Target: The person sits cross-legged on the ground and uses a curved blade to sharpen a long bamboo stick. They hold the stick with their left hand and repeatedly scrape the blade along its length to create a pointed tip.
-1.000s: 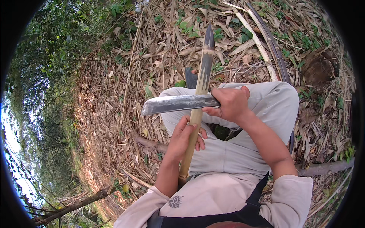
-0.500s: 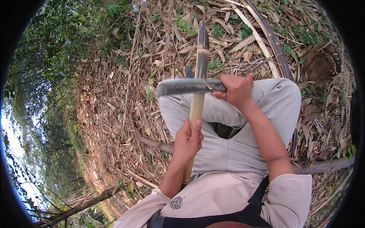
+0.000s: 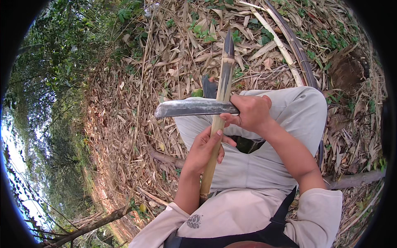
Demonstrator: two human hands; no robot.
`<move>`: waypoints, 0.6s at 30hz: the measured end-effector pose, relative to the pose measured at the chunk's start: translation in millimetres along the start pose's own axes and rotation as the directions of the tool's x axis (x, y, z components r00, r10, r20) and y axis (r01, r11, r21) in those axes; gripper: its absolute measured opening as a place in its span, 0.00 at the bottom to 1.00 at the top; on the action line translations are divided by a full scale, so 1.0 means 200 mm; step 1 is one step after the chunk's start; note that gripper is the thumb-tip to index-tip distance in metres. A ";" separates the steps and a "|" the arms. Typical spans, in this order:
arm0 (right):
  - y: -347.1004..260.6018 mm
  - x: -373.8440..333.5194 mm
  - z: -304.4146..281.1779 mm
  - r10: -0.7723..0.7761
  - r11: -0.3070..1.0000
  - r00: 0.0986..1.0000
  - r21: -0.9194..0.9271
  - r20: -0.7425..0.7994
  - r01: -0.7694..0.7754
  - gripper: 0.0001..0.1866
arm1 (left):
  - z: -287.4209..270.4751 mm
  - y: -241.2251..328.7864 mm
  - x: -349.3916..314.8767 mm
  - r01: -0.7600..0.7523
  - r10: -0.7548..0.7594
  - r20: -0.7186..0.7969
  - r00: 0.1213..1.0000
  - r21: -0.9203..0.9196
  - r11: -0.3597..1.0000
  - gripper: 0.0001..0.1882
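Observation:
A long bamboo strip runs up between my legs, dark at its pointed far end and pale nearer to me. My left hand holds its lower part loosely, thumb on top and fingers beneath, with the index finger stretched past the right edge. My right hand is closed on a machete, whose handle is mostly covered. Its wide grey blade lies crosswise over the strip, just beyond my left thumb, and points left. The strip's near end reaches my shirt.
My crossed legs in pale trousers surround the work. Curved split bamboo lengths lie on dry leaves at the far right, close to a stump. A thick branch rests at right; another branch slants at lower left.
The machete has come nearer to me and slightly left along the strip. The strip's tip has shifted right and toward me. My left fingers have loosened, the index finger extending.

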State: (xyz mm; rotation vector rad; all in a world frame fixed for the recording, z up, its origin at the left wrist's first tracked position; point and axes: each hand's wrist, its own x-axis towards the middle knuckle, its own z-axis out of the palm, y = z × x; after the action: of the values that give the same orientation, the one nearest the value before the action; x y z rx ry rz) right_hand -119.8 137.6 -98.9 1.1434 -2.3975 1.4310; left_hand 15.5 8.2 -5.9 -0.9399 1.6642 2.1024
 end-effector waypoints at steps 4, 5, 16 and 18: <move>-0.07 -0.03 0.06 -0.073 0.997 0.997 -0.024 0.022 0.074 0.35 | -0.04 -0.03 0.02 0.033 -0.034 -0.030 0.999 -0.049 0.998 0.12; -0.08 -0.03 0.05 -0.082 0.996 0.996 -0.043 0.042 0.084 0.35 | -0.03 -0.03 0.02 0.027 -0.027 -0.073 0.997 0.001 1.000 0.12; 0.40 0.22 -0.02 0.482 0.873 0.866 -0.015 -0.135 -0.488 0.38 | 0.03 -0.11 -0.20 0.106 -0.097 -0.085 0.992 0.115 0.988 0.14; 0.45 0.32 -0.10 0.475 0.880 0.864 0.061 -0.166 -0.472 0.39 | 0.04 -0.11 -0.25 0.097 -0.096 -0.014 0.995 0.062 0.993 0.13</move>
State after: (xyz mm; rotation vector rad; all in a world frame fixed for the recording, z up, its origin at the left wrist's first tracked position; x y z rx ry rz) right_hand -229.7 143.0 -122.2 0.4036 -2.6476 1.6008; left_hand 63.0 30.1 9.9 -0.9931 1.6453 1.9750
